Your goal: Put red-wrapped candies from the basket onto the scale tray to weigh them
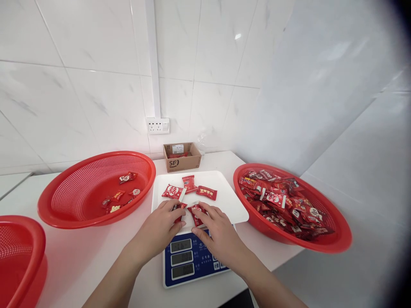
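Observation:
My left hand point(163, 226) is at the near edge of a scale's white tray point(227, 205), fingers curled round a small red snack packet point(180, 208) that they partly cover. Close beside it, my right hand point(213, 226) has its fingers and thumb about another red packet point(195, 215). Farther back on the tray lie a red and white packet point(173, 191), an upright-lying red packet point(189, 183) and a narrow red packet point(206, 192). Below the tray is the scale's blue panel point(205, 261) with its displays, partly hidden by my right hand.
On the right, a red basket point(345, 239) is heaped with packets. A red basket point(48, 214) on the left holds several packets, and another red basket point(38, 239) is cut off at the left edge. Behind the scale stands a cardboard box point(184, 163) against the tiled wall.

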Tool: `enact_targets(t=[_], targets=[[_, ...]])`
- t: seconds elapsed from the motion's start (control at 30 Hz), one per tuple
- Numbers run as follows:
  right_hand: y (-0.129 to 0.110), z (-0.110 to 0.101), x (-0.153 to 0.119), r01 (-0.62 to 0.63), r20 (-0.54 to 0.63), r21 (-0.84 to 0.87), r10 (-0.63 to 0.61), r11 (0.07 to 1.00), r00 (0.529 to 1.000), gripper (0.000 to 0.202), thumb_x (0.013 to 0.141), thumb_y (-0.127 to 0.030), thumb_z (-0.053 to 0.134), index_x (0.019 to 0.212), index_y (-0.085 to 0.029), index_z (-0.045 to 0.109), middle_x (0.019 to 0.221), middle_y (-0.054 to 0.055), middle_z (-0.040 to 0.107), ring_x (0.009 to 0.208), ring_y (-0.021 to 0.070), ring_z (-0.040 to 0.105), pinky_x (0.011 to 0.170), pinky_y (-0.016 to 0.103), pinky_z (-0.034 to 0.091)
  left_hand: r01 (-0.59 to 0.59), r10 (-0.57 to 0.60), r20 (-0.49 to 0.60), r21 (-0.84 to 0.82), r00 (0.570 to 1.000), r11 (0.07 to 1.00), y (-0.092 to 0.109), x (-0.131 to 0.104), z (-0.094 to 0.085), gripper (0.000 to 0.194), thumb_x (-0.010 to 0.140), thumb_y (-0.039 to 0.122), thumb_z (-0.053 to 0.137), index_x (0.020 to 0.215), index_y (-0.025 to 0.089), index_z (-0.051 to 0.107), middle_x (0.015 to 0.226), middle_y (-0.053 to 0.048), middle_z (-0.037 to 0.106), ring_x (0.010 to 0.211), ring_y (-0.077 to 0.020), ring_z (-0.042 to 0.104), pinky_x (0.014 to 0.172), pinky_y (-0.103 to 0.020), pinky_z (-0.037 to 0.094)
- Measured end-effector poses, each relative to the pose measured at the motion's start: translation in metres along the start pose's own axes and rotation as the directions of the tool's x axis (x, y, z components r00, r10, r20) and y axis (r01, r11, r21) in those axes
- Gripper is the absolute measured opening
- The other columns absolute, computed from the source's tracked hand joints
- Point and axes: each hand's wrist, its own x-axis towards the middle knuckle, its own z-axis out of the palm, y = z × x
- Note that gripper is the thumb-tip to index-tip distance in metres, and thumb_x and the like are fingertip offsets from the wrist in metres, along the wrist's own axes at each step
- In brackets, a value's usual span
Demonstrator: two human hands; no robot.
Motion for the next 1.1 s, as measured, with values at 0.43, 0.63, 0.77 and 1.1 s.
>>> enact_targets(t=[0.43,0.63,0.77,1.1], targets=[[-0.003,-0.002,0.000,-0.001,0.024,-0.007,0.001,1.000,1.000,0.047,0.087,-0.044,0.051,0.130,-0.025,0.051,0.137,0.010,0.047,0.119,0.0301,0.047,0.093,0.050,0.043,-0.012,0.012,-0.033,-0.011,0.999,1.000,-0.001,-0.001,0.000,0.019,0.087,0.018,0.048,0.096,0.025,0.063,0.116,-0.005,0.057,0.109,-0.0237,0.053,0.088,-0.040,0.049],[0.010,-0.014,-0.005,0.004,-0.070,0.045,-0.001,0.999,0.998,0.044,0.088,-0.043,0.048,0.126,-0.022,0.055,0.135,0.010,0.050,0.120,0.0285,0.047,0.097,0.048,0.041,-0.011,0.011,-0.045,-0.010,0.999,1.000,-0.002,-0.002,0.000,0.019,0.088,0.021,0.046,0.097,0.025,0.062,0.117,-0.006,0.057,0.106,-0.0229,0.056,0.088,-0.039,0.050],[0.054,-0.048,-0.003,-0.131,-0.259,0.094,0.151,0.987,0.954,0.038,0.091,-0.037,0.043,0.122,-0.020,0.055,0.128,0.009,0.056,0.119,0.0233,0.049,0.102,0.042,0.038,0.021,-0.021,-0.137,-0.006,0.990,1.000,-0.004,-0.003,-0.002,0.024,0.091,0.033,0.043,0.104,0.027,0.062,0.123,-0.006,0.055,0.109,-0.0244,0.056,0.087,-0.039,0.051],[0.166,-0.076,0.013,-0.424,0.262,-0.010,0.412,0.906,0.873,0.017,0.075,-0.011,0.065,0.091,-0.018,0.068,0.091,0.004,0.070,0.079,0.0171,0.066,0.074,0.030,0.053,0.038,-0.059,-0.289,-0.079,0.956,0.996,-0.003,-0.002,-0.006,0.032,0.090,0.046,0.042,0.099,0.028,0.066,0.118,-0.005,0.060,0.106,-0.0243,0.059,0.081,-0.033,0.054]])
